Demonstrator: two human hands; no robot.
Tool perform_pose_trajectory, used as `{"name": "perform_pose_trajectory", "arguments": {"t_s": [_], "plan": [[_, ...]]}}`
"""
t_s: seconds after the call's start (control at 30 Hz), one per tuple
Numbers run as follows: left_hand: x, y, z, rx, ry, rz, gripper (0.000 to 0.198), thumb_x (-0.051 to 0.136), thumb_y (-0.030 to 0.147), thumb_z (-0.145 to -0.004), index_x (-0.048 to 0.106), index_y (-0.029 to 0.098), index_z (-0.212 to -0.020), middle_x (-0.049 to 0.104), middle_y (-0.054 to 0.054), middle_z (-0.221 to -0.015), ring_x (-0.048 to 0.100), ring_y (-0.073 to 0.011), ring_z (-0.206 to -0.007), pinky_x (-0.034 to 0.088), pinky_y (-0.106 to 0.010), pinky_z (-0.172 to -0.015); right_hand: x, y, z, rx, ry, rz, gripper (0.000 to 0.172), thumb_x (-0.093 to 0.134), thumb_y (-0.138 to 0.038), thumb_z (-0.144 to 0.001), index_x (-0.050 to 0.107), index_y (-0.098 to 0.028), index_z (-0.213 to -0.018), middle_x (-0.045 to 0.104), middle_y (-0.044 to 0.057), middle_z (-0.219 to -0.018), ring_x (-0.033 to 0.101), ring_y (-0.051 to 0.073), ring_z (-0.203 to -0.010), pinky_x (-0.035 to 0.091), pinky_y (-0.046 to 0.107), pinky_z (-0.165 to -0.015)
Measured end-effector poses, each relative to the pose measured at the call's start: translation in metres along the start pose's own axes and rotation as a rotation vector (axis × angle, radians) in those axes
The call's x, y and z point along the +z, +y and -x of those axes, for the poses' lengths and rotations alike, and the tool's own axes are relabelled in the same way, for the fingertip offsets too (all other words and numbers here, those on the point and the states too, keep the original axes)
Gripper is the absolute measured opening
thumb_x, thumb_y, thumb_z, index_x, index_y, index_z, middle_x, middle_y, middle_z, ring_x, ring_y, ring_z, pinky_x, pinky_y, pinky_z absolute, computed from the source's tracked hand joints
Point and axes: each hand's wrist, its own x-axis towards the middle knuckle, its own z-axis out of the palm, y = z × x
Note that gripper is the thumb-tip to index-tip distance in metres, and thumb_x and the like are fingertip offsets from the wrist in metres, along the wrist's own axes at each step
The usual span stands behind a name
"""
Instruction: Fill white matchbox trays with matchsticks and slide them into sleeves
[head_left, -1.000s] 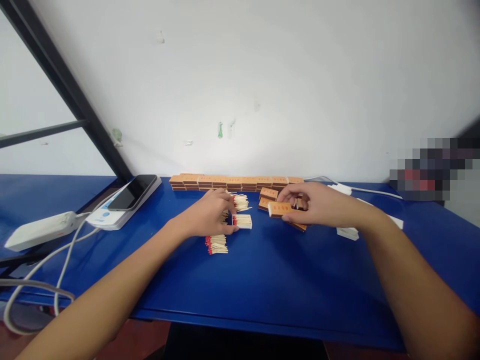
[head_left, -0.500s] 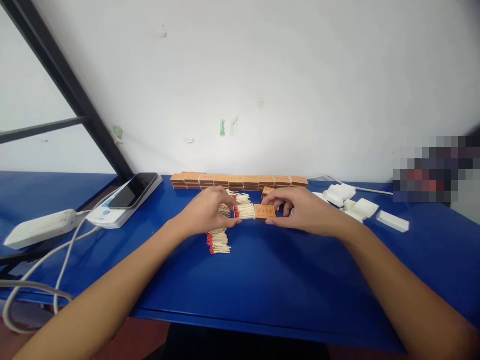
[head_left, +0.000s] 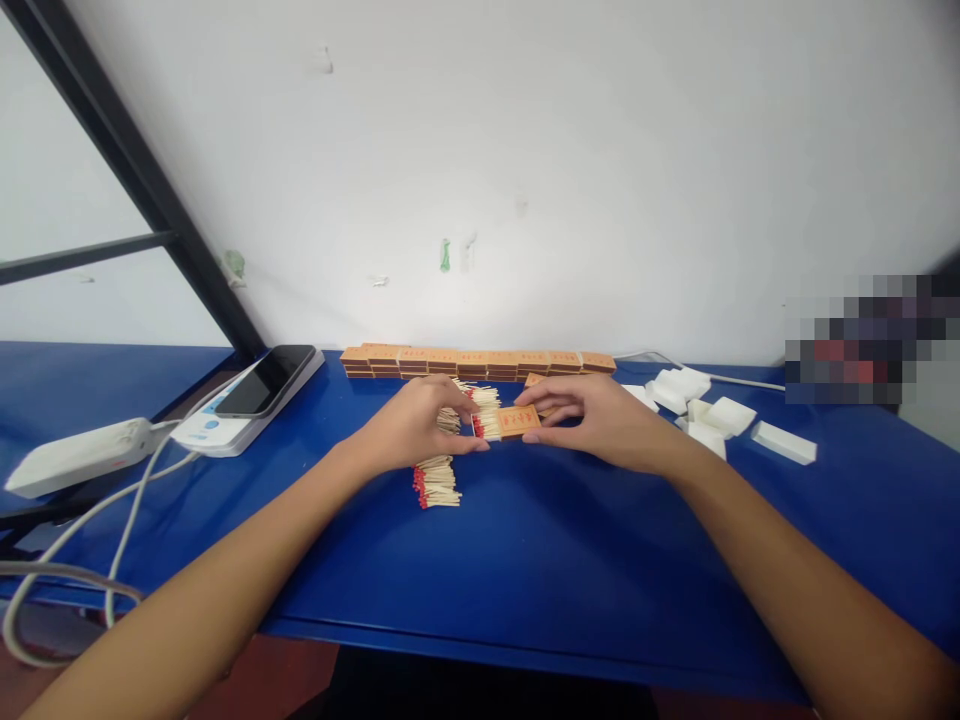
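My left hand [head_left: 431, 420] pinches the outer end of a white matchbox tray [head_left: 490, 428] filled with red-tipped matches. My right hand [head_left: 574, 415] grips the orange matchbox sleeve [head_left: 519, 422] between thumb and fingers. The sleeve covers the right part of the tray, and match heads show at the left. Loose matches [head_left: 437, 482] lie in a pile under and in front of my left hand, with more just behind the tray. Another orange matchbox [head_left: 534, 380] is partly hidden behind my right fingers.
Stacked matchboxes [head_left: 472, 362] line the wall behind my hands. Several white empty trays [head_left: 726, 414] lie to the right. At the left, a phone [head_left: 267, 382] rests on a white box [head_left: 214, 435], near a power strip [head_left: 79, 455] and cables. The blue table [head_left: 570, 560] has its edge in front.
My right hand has moved left, sliding the sleeve further over the match-filled tray. Less of the matches shows between my hands. My left hand has shifted slightly right.
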Motion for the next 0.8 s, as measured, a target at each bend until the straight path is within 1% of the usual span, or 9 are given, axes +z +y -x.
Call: {"name": "perform_pose_trajectory", "arguments": {"t_s": [0.1, 0.17, 0.23, 0.4, 0.5, 0.6, 0.67, 0.73, 0.8], "plan": [[0.001, 0.001, -0.001, 0.049, 0.041, 0.1, 0.042, 0.091, 0.046, -0.073, 0.079, 0.02, -0.104, 0.077, -0.004, -0.095, 0.069, -0.0189, -0.087, 0.052, -0.031, -0.077, 0.006, -0.005, 0.0, -0.013, 0.003, -0.108, 0.043, 0.086, -0.041, -0.076, 0.074, -0.023, -0.113, 0.079, 0.005, -0.111, 0.076, 0.025, -0.103, 0.061, 0.042, -0.098], [0.002, 0.002, -0.001, 0.086, 0.065, 0.156, 0.048, 0.094, 0.044, -0.068, 0.078, 0.021, -0.107, 0.078, -0.002, -0.09, 0.069, -0.0183, -0.086, 0.051, -0.03, -0.078, 0.011, -0.01, 0.0, -0.022, 0.001, -0.17, 0.046, 0.086, -0.04, -0.076, 0.074, -0.023, -0.116, 0.079, 0.006, -0.113, 0.076, 0.026, -0.106, 0.061, 0.044, -0.101], [0.003, 0.003, 0.0, 0.119, 0.081, 0.197, 0.053, 0.096, 0.042, -0.064, 0.077, 0.022, -0.109, 0.078, -0.001, -0.084, 0.069, -0.0178, -0.085, 0.051, -0.029, -0.078, 0.016, -0.013, 0.0, -0.028, -0.013, -0.23, 0.045, 0.085, -0.038, -0.077, 0.074, -0.024, -0.118, 0.079, 0.006, -0.117, 0.075, 0.026, -0.109, 0.06, 0.045, -0.103], [0.004, 0.006, 0.0, 0.122, 0.115, 0.262, 0.055, 0.1, 0.04, -0.054, 0.076, 0.02, -0.1, 0.077, 0.001, -0.083, 0.069, -0.0158, -0.081, 0.051, -0.027, -0.075, 0.019, -0.016, -0.001, -0.035, -0.095, -0.354, 0.044, 0.084, -0.037, -0.081, 0.074, -0.023, -0.122, 0.078, 0.007, -0.121, 0.075, 0.027, -0.113, 0.06, 0.046, -0.104], [0.002, 0.008, 0.0, 0.094, 0.087, 0.293, 0.051, 0.098, 0.041, -0.06, 0.077, 0.022, -0.102, 0.078, 0.0, -0.089, 0.071, -0.0163, -0.085, 0.052, -0.027, -0.077, 0.014, -0.014, -0.001, -0.048, -0.109, -0.326, 0.042, 0.083, -0.04, -0.083, 0.074, -0.024, -0.12, 0.079, 0.007, -0.12, 0.075, 0.027, -0.113, 0.059, 0.046, -0.105], [0.001, 0.01, 0.0, 0.04, 0.096, 0.307, 0.046, 0.093, 0.042, -0.072, 0.077, 0.022, -0.109, 0.079, -0.002, -0.096, 0.073, -0.0171, -0.09, 0.054, -0.028, -0.08, 0.006, -0.012, -0.001, -0.074, -0.025, -0.233, 0.04, 0.082, -0.043, -0.084, 0.075, -0.025, -0.119, 0.078, 0.006, -0.12, 0.074, 0.026, -0.112, 0.058, 0.045, -0.105], [0.003, 0.012, 0.001, 0.013, 0.113, 0.286, 0.042, 0.089, 0.043, -0.078, 0.075, 0.022, -0.112, 0.079, -0.002, -0.098, 0.073, -0.0175, -0.092, 0.055, -0.029, -0.081, 0.003, -0.012, -0.001, -0.078, 0.042, -0.163, 0.041, 0.082, -0.044, -0.083, 0.075, -0.024, -0.118, 0.078, 0.007, -0.121, 0.075, 0.026, -0.109, 0.059, 0.044, -0.1], [0.006, 0.014, 0.002, 0.016, 0.12, 0.243, 0.038, 0.086, 0.042, -0.082, 0.075, 0.022, -0.113, 0.079, -0.002, -0.1, 0.073, -0.0177, -0.093, 0.055, -0.031, -0.083, 0.004, -0.014, 0.0, -0.078, 0.078, -0.118, 0.042, 0.083, -0.044, -0.082, 0.075, -0.024, -0.118, 0.077, 0.008, -0.122, 0.075, 0.026, -0.105, 0.061, 0.043, -0.095], [0.009, 0.015, 0.002, 0.033, 0.123, 0.191, 0.034, 0.084, 0.04, -0.083, 0.075, 0.022, -0.111, 0.079, -0.002, -0.101, 0.072, -0.0184, -0.095, 0.054, -0.032, -0.085, 0.009, -0.015, 0.0, -0.073, 0.086, -0.095, 0.041, 0.082, -0.044, -0.082, 0.075, -0.025, -0.118, 0.076, 0.007, -0.124, 0.075, 0.025, -0.101, 0.062, 0.041, -0.091]]}}
